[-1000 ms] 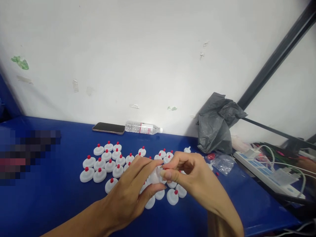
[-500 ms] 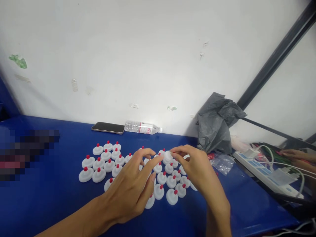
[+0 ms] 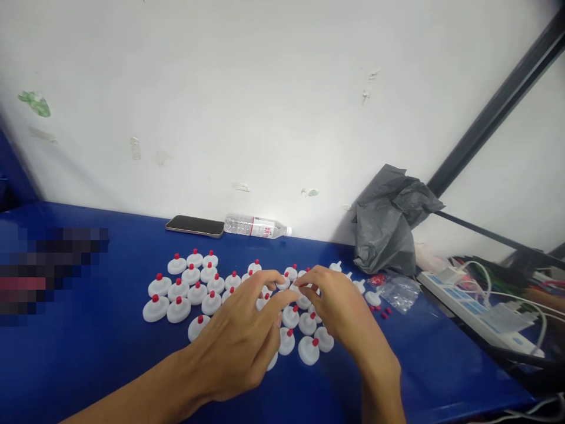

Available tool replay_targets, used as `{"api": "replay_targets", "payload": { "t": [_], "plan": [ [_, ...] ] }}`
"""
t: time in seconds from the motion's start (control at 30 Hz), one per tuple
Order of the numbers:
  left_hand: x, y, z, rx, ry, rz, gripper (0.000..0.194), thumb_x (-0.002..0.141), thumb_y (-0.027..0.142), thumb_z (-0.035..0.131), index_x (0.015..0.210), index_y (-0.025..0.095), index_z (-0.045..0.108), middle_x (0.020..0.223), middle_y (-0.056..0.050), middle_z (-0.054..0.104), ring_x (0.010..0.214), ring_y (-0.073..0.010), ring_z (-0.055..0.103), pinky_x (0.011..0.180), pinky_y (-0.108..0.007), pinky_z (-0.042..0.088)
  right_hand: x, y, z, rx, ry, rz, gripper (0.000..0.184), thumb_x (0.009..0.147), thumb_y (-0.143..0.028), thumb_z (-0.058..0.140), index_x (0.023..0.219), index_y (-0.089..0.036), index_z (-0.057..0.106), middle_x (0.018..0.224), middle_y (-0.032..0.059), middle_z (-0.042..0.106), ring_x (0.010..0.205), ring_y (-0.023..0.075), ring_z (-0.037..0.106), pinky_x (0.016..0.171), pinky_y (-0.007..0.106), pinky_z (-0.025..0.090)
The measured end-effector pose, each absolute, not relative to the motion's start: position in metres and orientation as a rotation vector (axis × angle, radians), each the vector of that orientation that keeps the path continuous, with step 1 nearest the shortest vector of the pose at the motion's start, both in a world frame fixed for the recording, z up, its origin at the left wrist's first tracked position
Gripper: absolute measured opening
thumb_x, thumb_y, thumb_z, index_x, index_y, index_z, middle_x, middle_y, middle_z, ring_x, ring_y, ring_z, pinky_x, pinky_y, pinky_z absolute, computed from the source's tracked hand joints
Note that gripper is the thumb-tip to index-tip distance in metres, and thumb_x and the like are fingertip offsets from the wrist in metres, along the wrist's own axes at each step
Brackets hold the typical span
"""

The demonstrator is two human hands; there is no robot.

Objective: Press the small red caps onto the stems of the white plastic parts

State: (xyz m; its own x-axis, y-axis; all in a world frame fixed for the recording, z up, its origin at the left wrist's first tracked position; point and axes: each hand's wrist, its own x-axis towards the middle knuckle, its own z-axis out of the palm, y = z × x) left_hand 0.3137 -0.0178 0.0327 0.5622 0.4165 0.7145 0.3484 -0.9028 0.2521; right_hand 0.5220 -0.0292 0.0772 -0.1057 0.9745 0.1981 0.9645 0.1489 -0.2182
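Observation:
Several white dome caps with red tips stand in rows on the blue table. My right hand is curled above the middle rows, its fingertips pinched on a white cap low over the others. My left hand reaches in from the lower left with its fingers stretched out. Its fingertips meet the right hand's at that cap. A few white caps without red tips lie to the right. Loose red tips lie beside them.
A clear plastic bag and a crumpled grey bag sit at the right. A phone and a lying water bottle are by the wall. A power strip with cables runs along the right edge.
Both hands moved from near my body out over the rows. The cap they worked on together has come down with the right hand among the standing caps. The left fingers have spread.

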Motion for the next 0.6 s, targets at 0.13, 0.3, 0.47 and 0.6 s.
{"api": "replay_targets", "payload": {
  "t": [0.13,0.3,0.47,0.6],
  "plan": [
    [0.314,-0.019,0.033,2.718,0.657,1.240,0.041,0.092,0.006,0.042,0.130,0.017,0.053,0.133,-0.017,0.046,0.101,-0.0226,0.060,0.087,-0.040,0.056,0.518,-0.032,0.077,-1.844,-2.167,0.053,0.029,0.096,-0.011,0.053,0.102,-0.026,0.077,0.099,0.0044,0.075,0.089,0.0223,0.068,0.074,0.031,0.042],
    [0.314,-0.019,0.032,2.709,0.653,1.258,0.044,0.091,0.006,0.043,0.133,0.017,0.052,0.133,-0.017,0.048,0.100,-0.0221,0.061,0.088,-0.040,0.056,0.510,-0.032,0.078,-1.837,-2.217,0.078,0.030,0.095,-0.011,0.054,0.102,-0.028,0.077,0.096,0.0038,0.077,0.089,0.0235,0.068,0.073,0.031,0.041],
    [0.314,-0.019,0.032,2.708,0.646,1.241,0.045,0.091,0.005,0.042,0.134,0.017,0.051,0.134,-0.017,0.045,0.104,-0.0228,0.059,0.091,-0.041,0.055,0.509,-0.031,0.078,-1.840,-2.196,0.088,0.026,0.095,-0.013,0.056,0.098,-0.029,0.077,0.093,0.0028,0.078,0.086,0.0240,0.070,0.072,0.031,0.041],
    [0.314,-0.019,0.033,2.704,0.642,1.205,0.046,0.090,0.004,0.042,0.134,0.018,0.050,0.134,-0.017,0.044,0.106,-0.0234,0.059,0.091,-0.040,0.055,0.509,-0.033,0.080,-1.785,-2.177,0.167,0.026,0.095,-0.011,0.055,0.095,-0.027,0.075,0.091,0.0017,0.078,0.084,0.0224,0.070,0.073,0.030,0.041]
  ]
}}
